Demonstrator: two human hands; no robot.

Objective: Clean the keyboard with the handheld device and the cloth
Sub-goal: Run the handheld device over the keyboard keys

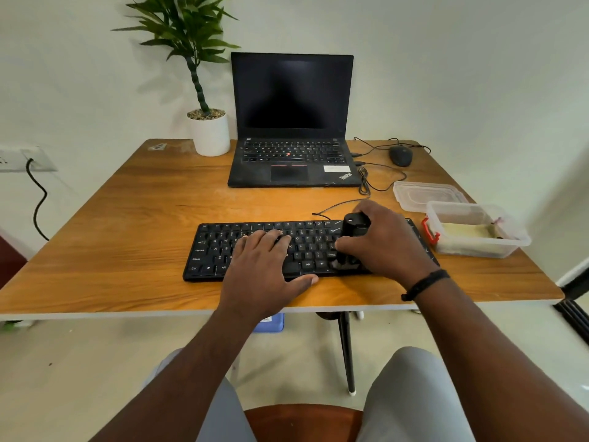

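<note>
Two hands on keyboard (223,250) — left hand (264,266) fingers spread flat, right hand (379,240) fingers wrapped round handheld device (353,231)

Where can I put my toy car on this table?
Bare wood lies left of the keyboard and in front of the plant pot. The right side is crowded: mouse, cables, lid, plastic box.

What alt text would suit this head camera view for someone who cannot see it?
A person's right hand grips a black handheld cleaning device upright on a black keyboard, while the left hand rests flat on its keys. Behind, on the wooden table, stands an open black laptop.
</note>
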